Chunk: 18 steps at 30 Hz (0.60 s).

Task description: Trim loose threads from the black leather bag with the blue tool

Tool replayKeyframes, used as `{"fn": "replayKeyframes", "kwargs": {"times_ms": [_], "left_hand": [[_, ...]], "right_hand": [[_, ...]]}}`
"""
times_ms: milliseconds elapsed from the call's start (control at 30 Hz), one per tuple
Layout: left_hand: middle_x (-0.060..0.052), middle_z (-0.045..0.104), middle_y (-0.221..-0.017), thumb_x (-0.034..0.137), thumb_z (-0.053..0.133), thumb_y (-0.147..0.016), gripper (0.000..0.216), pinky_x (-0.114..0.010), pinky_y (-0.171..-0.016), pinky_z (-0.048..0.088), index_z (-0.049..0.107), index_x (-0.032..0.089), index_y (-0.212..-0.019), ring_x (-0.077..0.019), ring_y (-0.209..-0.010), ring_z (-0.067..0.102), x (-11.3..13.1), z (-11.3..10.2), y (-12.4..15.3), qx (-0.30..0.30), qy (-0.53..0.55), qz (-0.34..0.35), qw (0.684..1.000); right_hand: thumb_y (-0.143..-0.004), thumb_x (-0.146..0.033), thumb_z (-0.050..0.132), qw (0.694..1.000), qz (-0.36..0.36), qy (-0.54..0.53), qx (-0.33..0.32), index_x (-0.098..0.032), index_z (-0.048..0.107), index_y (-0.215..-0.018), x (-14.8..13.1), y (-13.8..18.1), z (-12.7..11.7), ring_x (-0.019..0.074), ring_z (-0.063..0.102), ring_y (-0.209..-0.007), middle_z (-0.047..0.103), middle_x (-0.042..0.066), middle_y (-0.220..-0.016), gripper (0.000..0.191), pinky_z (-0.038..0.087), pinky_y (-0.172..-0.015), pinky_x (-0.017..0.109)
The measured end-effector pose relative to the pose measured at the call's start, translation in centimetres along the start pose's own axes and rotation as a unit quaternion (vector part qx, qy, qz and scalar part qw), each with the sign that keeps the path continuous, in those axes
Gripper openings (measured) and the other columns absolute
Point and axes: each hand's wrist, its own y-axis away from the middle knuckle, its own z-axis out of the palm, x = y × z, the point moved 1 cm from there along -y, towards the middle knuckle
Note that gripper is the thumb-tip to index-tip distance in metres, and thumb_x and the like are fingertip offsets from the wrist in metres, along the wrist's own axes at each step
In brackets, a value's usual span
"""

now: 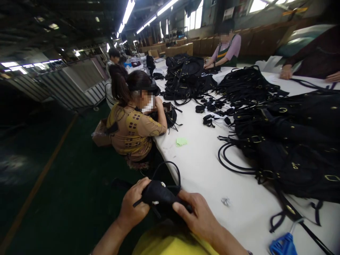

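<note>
Right hand (198, 216) closed over black pouch (159, 194), left hand (134, 205) gripping its other end, beside white table (202, 166)

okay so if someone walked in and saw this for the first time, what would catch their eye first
Probably the heap of black bags with gold hardware, spread over the right half of the long white table. Close in, at the bottom, the left hand and right hand grip a small black piece at the table's edge.

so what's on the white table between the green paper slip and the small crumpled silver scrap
Nothing: in the head view, bare white table runs from the green paper slip to the small crumpled silver scrap.
</note>
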Motion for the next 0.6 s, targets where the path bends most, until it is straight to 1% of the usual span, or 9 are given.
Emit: {"fn": "replayKeyframes", "kwargs": {"times_ms": [67, 100, 167, 233, 333, 400, 500, 567, 600], "left_hand": [[-0.005, 0.071, -0.107, 0.008, 0.049, -0.067, 0.044, -0.035, -0.088, 0.056, 0.061, 0.021, -0.108, -0.0231, -0.101, 0.067, 0.8, 0.0, 1.0, 0.021, 0.028, 0.021, 0.999], [-0.004, 0.070, -0.104, 0.007, 0.048, -0.068, 0.042, -0.033, -0.085, 0.056, 0.060, 0.021, -0.106, -0.0217, -0.100, 0.066, 1.3, 0.0, 1.3, 0.022, 0.050, 0.034, 0.998], [-0.004, 0.066, -0.097, 0.007, 0.047, -0.072, 0.033, -0.031, -0.081, 0.053, 0.057, 0.021, -0.101, -0.0195, -0.095, 0.063, 2.4, -0.3, 1.6, 0.012, 0.094, 0.057, 0.994], [-0.003, 0.061, -0.090, 0.010, 0.047, -0.079, 0.022, -0.034, -0.083, 0.049, 0.054, 0.020, -0.097, -0.0188, -0.091, 0.058, 3.4, -0.6, 1.7, 0.002, 0.124, 0.076, 0.989], [-0.003, 0.058, -0.085, 0.014, 0.044, -0.087, 0.011, -0.037, -0.085, 0.044, 0.053, 0.019, -0.092, -0.0185, -0.087, 0.054, 4.4, -0.8, 1.4, -0.005, 0.142, 0.084, 0.986], [-0.003, 0.058, -0.085, 0.015, 0.044, -0.089, 0.008, -0.037, -0.083, 0.044, 0.051, 0.019, -0.090, -0.0185, -0.086, 0.053, 4.7, -0.7, 1.2, 0.000, 0.145, 0.087, 0.985], [-0.003, 0.058, -0.083, 0.015, 0.044, -0.088, 0.009, -0.035, -0.081, 0.046, 0.051, 0.020, -0.089, -0.0181, -0.085, 0.055, 4.8, -0.8, 1.5, 0.017, 0.133, 0.099, 0.986], [-0.003, 0.060, -0.082, 0.016, 0.044, -0.087, 0.013, -0.032, -0.074, 0.051, 0.054, 0.022, -0.093, -0.0181, -0.082, 0.058, 4.9, -1.1, 1.8, 0.028, 0.111, 0.114, 0.987], [-0.003, 0.062, -0.085, 0.019, 0.045, -0.086, 0.019, -0.031, -0.070, 0.053, 0.056, 0.024, -0.100, -0.0186, -0.083, 0.060, 4.9, -1.2, 1.9, 0.032, 0.100, 0.123, 0.987]], "right_hand": [[-0.094, -0.061, 0.040, 0.997, 0.008, -0.082, -0.007, -0.020, 0.050, -0.065, -0.6, -0.3, -1.1, 0.0152, 0.048, -0.061, 0.050, 0.000, -0.062, 0.051, 0.033, -0.059, 0.028], [-0.094, -0.060, 0.042, 0.992, 0.012, -0.124, -0.002, -0.019, 0.055, -0.068, -1.0, -0.5, -1.6, 0.0160, 0.050, -0.064, 0.053, 0.001, -0.065, 0.051, 0.036, -0.062, 0.028], [-0.090, -0.057, 0.054, 0.985, 0.014, -0.171, 0.006, -0.018, 0.063, -0.076, -1.8, -0.8, -2.1, 0.0166, 0.053, -0.070, 0.059, 0.002, -0.071, 0.043, 0.040, -0.067, 0.028], [-0.086, -0.054, 0.062, 0.982, 0.017, -0.187, -0.018, -0.017, 0.068, -0.081, -2.6, -1.0, -2.3, 0.0163, 0.053, -0.072, 0.060, 0.002, -0.076, 0.037, 0.040, -0.068, 0.028], [-0.084, -0.052, 0.065, 0.973, 0.029, -0.219, -0.073, -0.017, 0.067, -0.079, -3.6, -1.1, -2.1, 0.0156, 0.053, -0.073, 0.059, 0.002, -0.077, 0.035, 0.039, -0.067, 0.027], [-0.081, -0.050, 0.069, 0.969, 0.035, -0.228, -0.092, -0.017, 0.065, -0.077, -3.9, -1.2, -2.1, 0.0144, 0.050, -0.070, 0.058, 0.000, -0.073, 0.033, 0.037, -0.065, 0.027], [-0.075, -0.046, 0.077, 0.968, 0.034, -0.234, -0.080, -0.017, 0.064, -0.077, -3.8, -1.0, -2.1, 0.0140, 0.050, -0.070, 0.058, 0.000, -0.072, 0.031, 0.038, -0.066, 0.026], [-0.070, -0.041, 0.081, 0.968, 0.046, -0.241, -0.058, -0.017, 0.066, -0.078, -3.4, -0.4, -1.8, 0.0142, 0.052, -0.072, 0.061, 0.000, -0.073, 0.030, 0.039, -0.067, 0.025], [-0.067, -0.040, 0.083, 0.967, 0.060, -0.244, -0.045, -0.017, 0.067, -0.078, -3.0, 0.0, -1.5, 0.0141, 0.054, -0.072, 0.062, 0.000, -0.073, 0.030, 0.040, -0.067, 0.025]]}}
